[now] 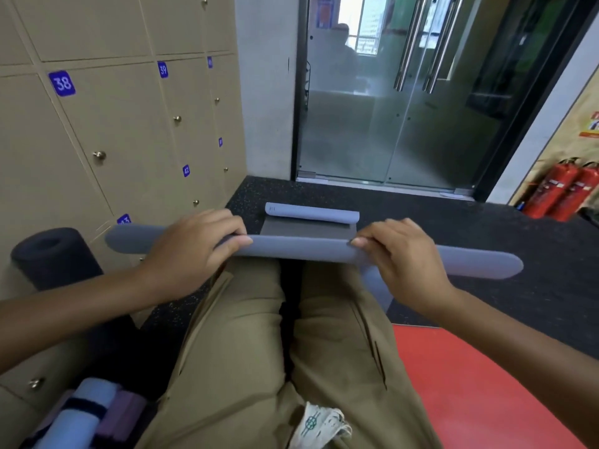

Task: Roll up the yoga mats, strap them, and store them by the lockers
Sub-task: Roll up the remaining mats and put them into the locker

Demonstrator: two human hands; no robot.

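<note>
Nearest my view, at lower left, a light blue rolled mat (94,406) with a dark strap lies beside a purple roll (121,413), and a red mat (479,390) covers the floor at right. Across my khaki-clad knees (259,319) runs the grey yoga mat (311,251), its near end rolled into a long tube. My left hand (191,251) and right hand (402,260) both curl over that tube, fingertips pinching its edge. Left of it a black rolled mat (53,257) stands against the lockers (107,124), numbered 38 and 39. Beyond, the mat's far end (311,212) curls up on the black floor (421,205), before glass doors (389,118) and 2 red extinguishers (564,192).
</note>
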